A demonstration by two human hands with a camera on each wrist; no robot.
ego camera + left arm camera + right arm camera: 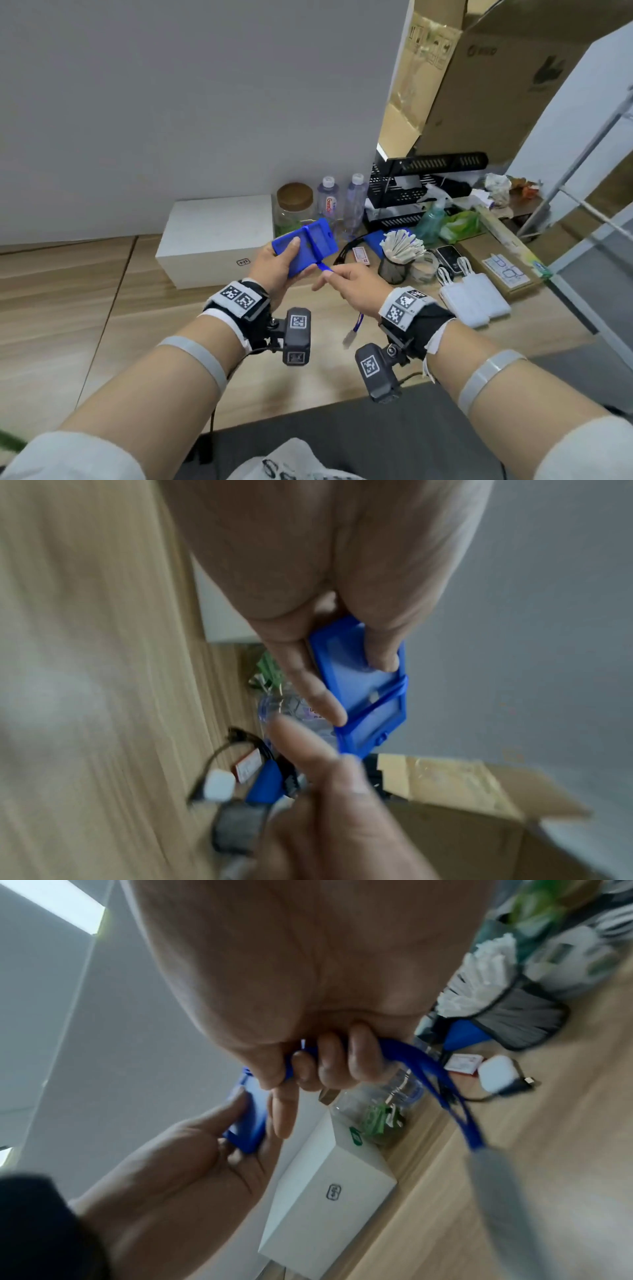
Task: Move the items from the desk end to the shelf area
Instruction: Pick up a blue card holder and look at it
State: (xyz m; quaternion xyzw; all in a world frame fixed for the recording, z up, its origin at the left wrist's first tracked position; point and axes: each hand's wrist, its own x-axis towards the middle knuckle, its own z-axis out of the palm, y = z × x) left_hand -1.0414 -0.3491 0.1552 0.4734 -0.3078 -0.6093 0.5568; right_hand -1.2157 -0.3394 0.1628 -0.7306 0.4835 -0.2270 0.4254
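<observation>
A blue badge holder [305,245] is raised above the wooden desk, and my left hand [279,263] grips its lower end with the thumb on its face. A blue lanyard [323,266] is wrapped once across the holder [363,685]. My right hand [346,279] pinches that lanyard [411,1064] just below the holder, and its loose end with a metal clip [349,337] dangles under my wrist. In the right wrist view the curled fingers [329,1061] hold the strap, and the left hand [192,1150] cradles the holder [248,1123].
A white box [219,236] lies by the wall. Behind the hands stand a cork-lidded jar [294,209], two water bottles [342,202] and a black mesh organizer [411,195]. A mesh cup of sticks [399,253], tape, white power banks [472,299] and cardboard boxes [486,85] crowd the right.
</observation>
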